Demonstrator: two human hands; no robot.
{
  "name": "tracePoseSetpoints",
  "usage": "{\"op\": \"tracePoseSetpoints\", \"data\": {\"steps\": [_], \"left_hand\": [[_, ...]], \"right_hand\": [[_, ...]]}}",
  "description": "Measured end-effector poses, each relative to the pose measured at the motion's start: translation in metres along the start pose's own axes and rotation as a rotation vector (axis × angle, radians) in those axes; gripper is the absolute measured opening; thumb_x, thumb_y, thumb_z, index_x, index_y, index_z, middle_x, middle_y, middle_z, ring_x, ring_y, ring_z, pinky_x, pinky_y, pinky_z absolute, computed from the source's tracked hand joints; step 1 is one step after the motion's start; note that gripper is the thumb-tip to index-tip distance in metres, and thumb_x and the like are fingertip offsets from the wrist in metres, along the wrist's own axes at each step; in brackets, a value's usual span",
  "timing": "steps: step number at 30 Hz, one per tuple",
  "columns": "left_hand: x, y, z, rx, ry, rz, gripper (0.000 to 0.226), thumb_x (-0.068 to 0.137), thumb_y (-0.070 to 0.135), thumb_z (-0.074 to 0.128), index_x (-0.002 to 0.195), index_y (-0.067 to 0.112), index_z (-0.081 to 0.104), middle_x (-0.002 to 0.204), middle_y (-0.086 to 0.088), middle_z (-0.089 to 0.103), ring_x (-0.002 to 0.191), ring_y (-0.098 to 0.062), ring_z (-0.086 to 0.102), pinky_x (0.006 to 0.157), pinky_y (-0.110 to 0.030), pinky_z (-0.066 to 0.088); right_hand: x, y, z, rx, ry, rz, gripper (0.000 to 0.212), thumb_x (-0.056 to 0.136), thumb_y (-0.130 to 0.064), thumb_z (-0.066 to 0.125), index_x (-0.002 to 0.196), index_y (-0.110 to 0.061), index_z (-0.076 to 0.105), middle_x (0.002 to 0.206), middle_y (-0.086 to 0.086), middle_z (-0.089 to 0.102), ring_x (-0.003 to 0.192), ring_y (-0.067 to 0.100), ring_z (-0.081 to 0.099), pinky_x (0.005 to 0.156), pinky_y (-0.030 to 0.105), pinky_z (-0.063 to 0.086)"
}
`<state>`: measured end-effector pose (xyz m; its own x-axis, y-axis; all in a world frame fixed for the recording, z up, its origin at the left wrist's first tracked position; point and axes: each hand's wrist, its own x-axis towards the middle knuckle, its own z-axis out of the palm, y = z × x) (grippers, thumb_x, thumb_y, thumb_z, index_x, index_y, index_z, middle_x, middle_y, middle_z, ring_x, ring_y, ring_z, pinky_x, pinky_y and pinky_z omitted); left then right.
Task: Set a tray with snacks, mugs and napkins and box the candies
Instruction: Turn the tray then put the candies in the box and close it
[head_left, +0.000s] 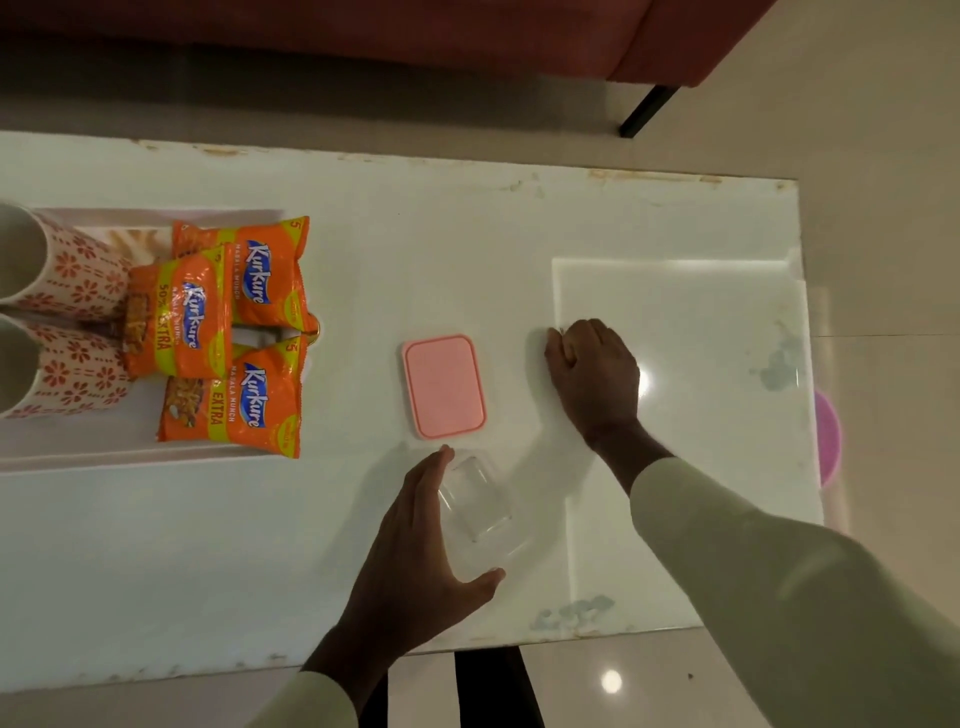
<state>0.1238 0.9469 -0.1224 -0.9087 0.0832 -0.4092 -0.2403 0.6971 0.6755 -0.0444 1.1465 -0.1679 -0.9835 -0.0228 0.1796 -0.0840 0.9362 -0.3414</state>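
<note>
A clear plastic box (478, 501) stands open near the table's front edge. My left hand (421, 545) cups its left side, fingers and thumb around it. Its pink lid (444, 385) lies flat just beyond it. My right hand (592, 376) is curled shut on the table right of the lid; a small yellowish thing shows between the fingers, too hidden to name. At the far left a white tray (78, 452) carries three orange Kurkure snack packets (260, 275) and two white mugs with red flowers (62, 270).
The white table (415, 218) has a chipped far edge and a raised glossy panel (685, 364) on its right part. A pink round object (827, 436) pokes out below the right edge. A red sofa (519, 31) stands beyond the table.
</note>
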Motion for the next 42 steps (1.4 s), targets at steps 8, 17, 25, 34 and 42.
{"op": "tracePoseSetpoints", "data": {"steps": [8, 17, 25, 34, 42], "left_hand": [[-0.005, -0.012, 0.003, -0.015, -0.008, -0.016, 0.131, 0.046, 0.085, 0.068, 0.151, 0.033, 0.009, 0.155, 0.015, 0.022, 0.141, -0.006, 0.029, 0.11, -0.03, 0.037], [-0.008, -0.022, -0.005, -0.032, -0.023, 0.078, 0.122, 0.054, 0.067, 0.077, 0.15, 0.034, 0.01, 0.147, 0.019, 0.031, 0.132, 0.011, 0.026, 0.107, -0.017, 0.026], [-0.008, -0.02, -0.044, 0.007, -0.116, 0.186, 0.131, 0.052, 0.06, 0.082, 0.147, 0.042, -0.007, 0.141, 0.019, 0.028, 0.125, 0.007, 0.026, 0.107, -0.029, 0.033], [-0.011, -0.022, -0.051, 0.004, -0.132, 0.17, 0.129, 0.053, 0.057, 0.083, 0.144, 0.044, -0.007, 0.141, 0.022, 0.022, 0.124, 0.026, 0.016, 0.104, -0.015, 0.014], [-0.011, -0.018, -0.051, -0.005, -0.157, 0.163, 0.126, 0.056, 0.056, 0.082, 0.141, 0.051, -0.01, 0.145, 0.016, 0.027, 0.119, 0.019, 0.027, 0.105, -0.01, 0.013]], "right_hand": [[-0.082, -0.025, -0.015, 0.403, 0.094, 0.536, 0.017, 0.085, -0.04, 0.063, 0.084, -0.037, 0.047, 0.076, -0.028, 0.059, 0.069, -0.005, 0.058, 0.058, 0.001, 0.038], [-0.101, -0.104, -0.061, 1.154, 0.13, 1.13, 0.02, 0.081, -0.017, 0.071, 0.065, -0.021, 0.059, 0.053, -0.002, 0.043, 0.04, 0.011, 0.036, 0.039, 0.019, 0.03], [-0.11, -0.149, -0.085, 1.139, 0.017, 0.812, 0.019, 0.074, -0.027, 0.074, 0.068, -0.013, 0.062, 0.057, 0.011, 0.046, 0.052, 0.023, 0.037, 0.052, 0.03, 0.037], [-0.11, -0.158, -0.086, 1.032, 0.022, 0.73, 0.017, 0.073, -0.038, 0.072, 0.065, -0.026, 0.062, 0.066, 0.028, 0.054, 0.058, 0.051, 0.044, 0.054, 0.043, 0.044], [-0.111, -0.162, -0.085, 1.097, 0.059, 0.649, 0.011, 0.078, -0.028, 0.071, 0.07, -0.028, 0.063, 0.068, 0.014, 0.066, 0.061, 0.018, 0.066, 0.055, 0.02, 0.053]]}}
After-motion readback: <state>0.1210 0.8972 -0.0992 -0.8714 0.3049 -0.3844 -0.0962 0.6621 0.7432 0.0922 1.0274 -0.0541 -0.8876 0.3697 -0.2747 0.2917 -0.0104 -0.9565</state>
